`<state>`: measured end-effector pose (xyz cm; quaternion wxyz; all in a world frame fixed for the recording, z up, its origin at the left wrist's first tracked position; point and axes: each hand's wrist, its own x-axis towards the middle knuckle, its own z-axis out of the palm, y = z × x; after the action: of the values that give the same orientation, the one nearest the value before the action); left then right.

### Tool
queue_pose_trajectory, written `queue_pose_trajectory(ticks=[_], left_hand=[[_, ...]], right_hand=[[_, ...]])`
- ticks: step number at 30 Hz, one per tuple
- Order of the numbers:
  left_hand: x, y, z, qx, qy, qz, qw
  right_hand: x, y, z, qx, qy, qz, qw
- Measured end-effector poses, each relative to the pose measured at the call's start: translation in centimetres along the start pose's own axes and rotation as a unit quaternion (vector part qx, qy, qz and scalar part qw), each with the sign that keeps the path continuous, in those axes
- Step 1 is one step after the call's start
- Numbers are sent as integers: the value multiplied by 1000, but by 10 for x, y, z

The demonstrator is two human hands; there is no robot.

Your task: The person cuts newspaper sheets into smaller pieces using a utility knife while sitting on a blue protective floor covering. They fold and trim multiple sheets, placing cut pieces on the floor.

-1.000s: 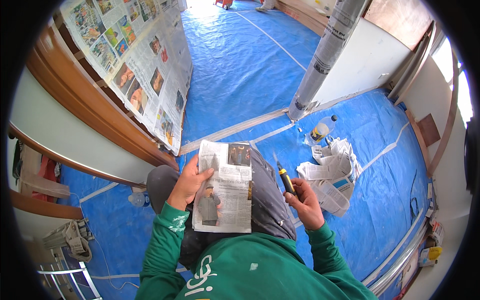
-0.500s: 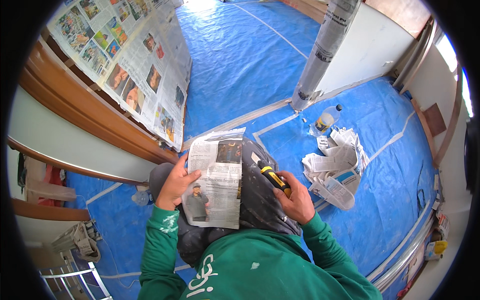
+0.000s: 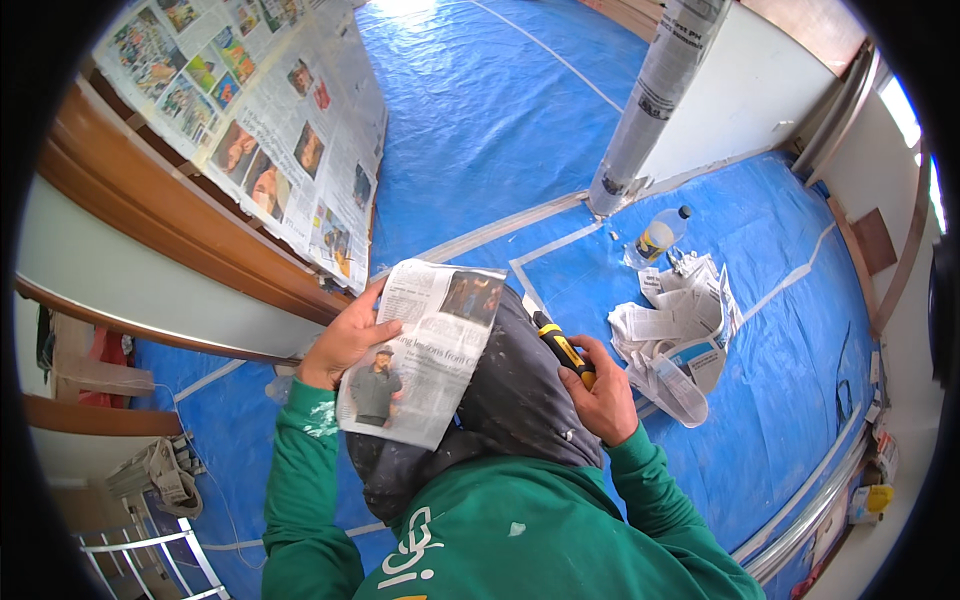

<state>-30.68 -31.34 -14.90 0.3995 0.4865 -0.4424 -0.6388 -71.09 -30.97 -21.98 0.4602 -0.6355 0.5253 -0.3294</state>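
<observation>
My left hand [image 3: 342, 345] grips a folded newspaper [image 3: 425, 355] by its left edge, held tilted over my grey-trousered thighs [image 3: 515, 410]. My right hand [image 3: 600, 395] is closed round the handle of a black-and-yellow knife [image 3: 560, 348], whose pale blade points up and away from me near my right thigh. Crumpled newspaper strips [image 3: 680, 340] lie on the blue plastic sheet beside my right hand. A plastic bottle [image 3: 655, 238] with a yellow label stands just beyond them.
A newspaper-covered panel [image 3: 260, 120] and wooden door frame [image 3: 160, 200] are at left; a wrapped pillar [image 3: 640, 120] stands ahead right. Blue sheeting [image 3: 480, 150] with tape lines covers the floor. A metal ladder [image 3: 150, 550] is at lower left; long pipes [image 3: 800, 520] lie along the right wall.
My left hand has moved left with the newspaper, which is now tilted, uncovering more of my right thigh. My right hand and the knife have shifted slightly toward the middle.
</observation>
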Motion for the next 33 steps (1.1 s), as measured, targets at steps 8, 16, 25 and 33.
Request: queue_pose_trajectory(ticks=[8, 16, 25, 33], left_hand=[[-31, 45, -6, 476, 130, -69, 867], [-46, -24, 104, 704, 113, 167, 681], [-57, -53, 97, 671, 182, 171, 698], [-63, -51, 104, 701, 171, 165, 673]], right_hand=[[4, 3, 15, 15, -17, 9, 1000], [11, 0, 16, 0, -8, -19, 1000], [11, -5, 23, -52, -29, -98, 993], [5, -10, 22, -75, -28, -117, 990]])
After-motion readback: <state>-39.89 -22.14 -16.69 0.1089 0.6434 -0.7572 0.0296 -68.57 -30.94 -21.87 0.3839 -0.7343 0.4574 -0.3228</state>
